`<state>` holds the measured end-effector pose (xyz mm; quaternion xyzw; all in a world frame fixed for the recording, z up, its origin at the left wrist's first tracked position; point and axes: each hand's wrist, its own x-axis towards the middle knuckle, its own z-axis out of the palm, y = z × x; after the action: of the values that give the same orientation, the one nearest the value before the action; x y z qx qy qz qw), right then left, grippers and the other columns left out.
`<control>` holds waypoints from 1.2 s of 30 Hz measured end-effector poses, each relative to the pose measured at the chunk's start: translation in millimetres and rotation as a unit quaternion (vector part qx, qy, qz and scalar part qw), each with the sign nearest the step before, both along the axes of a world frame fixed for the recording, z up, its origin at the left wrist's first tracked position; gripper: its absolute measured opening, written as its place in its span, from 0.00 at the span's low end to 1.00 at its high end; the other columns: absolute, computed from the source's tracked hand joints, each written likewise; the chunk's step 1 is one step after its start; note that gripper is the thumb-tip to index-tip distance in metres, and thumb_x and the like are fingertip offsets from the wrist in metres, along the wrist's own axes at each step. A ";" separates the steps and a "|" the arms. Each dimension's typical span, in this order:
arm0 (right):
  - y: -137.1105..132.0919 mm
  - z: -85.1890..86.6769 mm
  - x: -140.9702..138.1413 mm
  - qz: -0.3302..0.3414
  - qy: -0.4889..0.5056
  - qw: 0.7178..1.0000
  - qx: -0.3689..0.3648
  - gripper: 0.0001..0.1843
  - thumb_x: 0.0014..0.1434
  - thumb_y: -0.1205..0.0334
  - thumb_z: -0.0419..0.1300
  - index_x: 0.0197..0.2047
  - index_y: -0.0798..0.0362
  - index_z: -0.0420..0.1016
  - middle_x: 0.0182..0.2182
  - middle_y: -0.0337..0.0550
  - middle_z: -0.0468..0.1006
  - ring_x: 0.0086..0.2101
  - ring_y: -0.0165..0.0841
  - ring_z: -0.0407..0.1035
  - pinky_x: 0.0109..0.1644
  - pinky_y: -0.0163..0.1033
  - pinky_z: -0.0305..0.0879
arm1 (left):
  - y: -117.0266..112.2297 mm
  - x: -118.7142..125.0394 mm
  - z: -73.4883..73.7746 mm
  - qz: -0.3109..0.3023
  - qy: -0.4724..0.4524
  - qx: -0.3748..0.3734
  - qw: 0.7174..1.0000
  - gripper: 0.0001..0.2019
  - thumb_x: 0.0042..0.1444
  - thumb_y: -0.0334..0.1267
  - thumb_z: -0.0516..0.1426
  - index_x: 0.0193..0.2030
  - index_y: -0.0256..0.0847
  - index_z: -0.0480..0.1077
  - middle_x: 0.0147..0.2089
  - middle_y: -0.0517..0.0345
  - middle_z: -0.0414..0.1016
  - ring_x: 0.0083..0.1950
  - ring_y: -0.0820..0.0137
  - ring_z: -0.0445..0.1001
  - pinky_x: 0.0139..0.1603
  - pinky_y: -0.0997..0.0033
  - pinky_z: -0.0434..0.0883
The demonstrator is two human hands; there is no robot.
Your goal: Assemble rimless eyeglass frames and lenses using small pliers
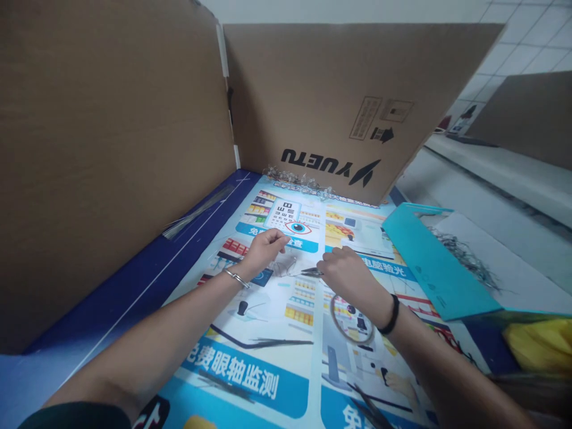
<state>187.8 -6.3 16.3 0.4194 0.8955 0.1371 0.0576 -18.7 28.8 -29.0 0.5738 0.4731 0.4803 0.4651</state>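
My left hand (267, 251) is closed in a pinch above the printed sheet, a silver bracelet at its wrist. Thin looped wire (286, 267) hangs by its fingertips. My right hand (345, 273), with a black band at the wrist, is wrapped round pliers (311, 272). Their dark pointed jaws reach left toward the wire; whether they touch it I cannot tell. The handles are hidden in the palm. Below that hand a pale ring-shaped coil (352, 320) lies on the sheet. Bundles of thin dark wire (281, 342) lie nearer to me.
Tall cardboard panels (357, 71) stand at the left and back. Clear wired pieces (304, 180) line the back panel's foot. An open teal box (435, 262) on the right holds tangled wire (465, 256). Dark scissors-like blades (369, 408) lie in front; yellow material (540, 345) is at right.
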 end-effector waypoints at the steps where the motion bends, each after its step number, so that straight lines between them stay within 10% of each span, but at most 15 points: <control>1: 0.2 0.0 -0.2 0.002 -0.001 1.000 -0.001 0.06 0.53 0.71 0.58 0.28 0.54 0.73 0.26 0.45 0.74 0.32 0.35 0.64 0.35 0.41 0.46 | 0.1 0.0 0.1 0.000 -0.001 -0.002 1.000 0.14 0.51 0.47 0.56 0.26 0.38 0.64 0.22 0.64 0.65 0.17 0.81 0.55 0.17 0.80 0.52; 16: 2.2 -1.7 1.0 0.026 -0.004 1.000 0.007 0.08 0.54 0.73 0.57 0.26 0.54 0.72 0.25 0.45 0.74 0.30 0.36 0.65 0.33 0.41 0.45 | -1.1 -0.8 -0.3 -0.009 -0.001 -0.001 1.000 0.14 0.52 0.48 0.56 0.27 0.38 0.64 0.22 0.64 0.66 0.17 0.81 0.56 0.16 0.80 0.52; 36: -11.3 -2.3 14.1 -0.114 0.098 0.984 0.091 0.10 0.59 0.62 0.54 0.29 0.53 0.73 0.27 0.44 0.75 0.30 0.35 0.65 0.34 0.40 0.45 | -20.7 8.6 24.9 -0.143 0.013 -0.018 0.989 0.12 0.50 0.45 0.58 0.28 0.37 0.69 0.24 0.63 0.65 0.20 0.80 0.57 0.20 0.80 0.57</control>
<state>202.0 -17.7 14.0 0.5337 0.8269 0.1692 -0.0536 -10.1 8.2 -4.1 0.6331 0.4008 0.3924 0.5334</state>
